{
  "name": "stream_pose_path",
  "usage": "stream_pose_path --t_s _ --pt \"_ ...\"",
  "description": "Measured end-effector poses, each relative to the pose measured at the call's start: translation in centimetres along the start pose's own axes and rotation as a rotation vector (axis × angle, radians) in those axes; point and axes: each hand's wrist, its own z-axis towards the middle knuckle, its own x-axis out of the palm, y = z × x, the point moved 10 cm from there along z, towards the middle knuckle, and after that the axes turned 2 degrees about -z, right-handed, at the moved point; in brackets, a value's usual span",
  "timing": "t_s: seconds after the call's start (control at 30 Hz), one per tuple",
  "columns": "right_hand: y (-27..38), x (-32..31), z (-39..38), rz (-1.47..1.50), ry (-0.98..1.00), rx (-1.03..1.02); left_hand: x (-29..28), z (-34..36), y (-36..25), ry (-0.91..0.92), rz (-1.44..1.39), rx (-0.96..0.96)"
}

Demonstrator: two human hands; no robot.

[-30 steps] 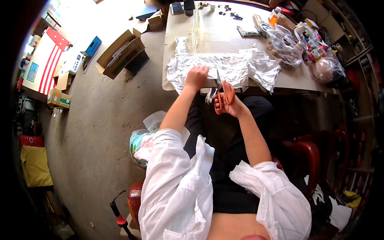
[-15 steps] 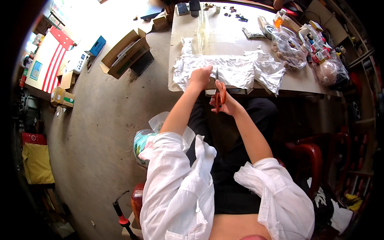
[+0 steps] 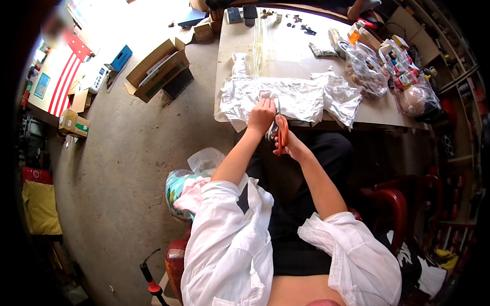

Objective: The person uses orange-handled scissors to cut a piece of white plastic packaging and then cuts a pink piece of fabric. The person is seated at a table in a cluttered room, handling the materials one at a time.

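A crumpled white cloth (image 3: 301, 97) is spread along the front edge of the table, with a narrow strip of it reaching toward the back at its left end. My left hand (image 3: 261, 116) is closed at the cloth's near edge, its fingertips pinching the fabric; a small pale patch shows just past them. In my right hand (image 3: 292, 147) is a pair of scissors (image 3: 283, 133) with orange handles, blades pointing away from me beside my left fingers. A dark and white bit under the left hand is too small to make out.
The table (image 3: 291, 51) holds plastic bags of goods (image 3: 365, 71) and bottles (image 3: 406, 79) on the right. An open cardboard box (image 3: 158, 69) stands on the floor to the left. A bagged bundle (image 3: 178, 191) lies beside my left arm; red wooden chair arms (image 3: 395, 209) are at right.
My left hand has shifted slightly right, closer to the scissors. The right hand and scissors have dropped a little toward me. A blurred shape has appeared at the upper left.
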Motion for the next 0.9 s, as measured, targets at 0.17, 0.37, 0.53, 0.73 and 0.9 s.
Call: stream_pose_path --t_s 0.17,0.37,0.53,0.73,0.9 --pt "0.0 0.2 0.8 -0.038 0.003 0.022 -0.8 -0.4 0.2 -0.140 -0.069 -0.006" --pt "-0.5 0.4 2.3 0.042 -0.002 -0.046 -0.9 -0.9 0.8 -0.188 -0.108 -0.060" --pt "-0.2 0.3 2.6 -0.039 -0.048 -0.180 -0.1 -0.8 1.3 -0.133 -0.134 -0.106" --pt "-0.8 0.4 2.5 -0.023 -0.038 -0.173 -0.3 -0.7 1.1 -0.105 -0.136 -0.102" --pt "-1.1 0.3 2.4 0.086 0.018 -0.011 -1.3 -1.8 1.5 -0.122 -0.337 -0.090"
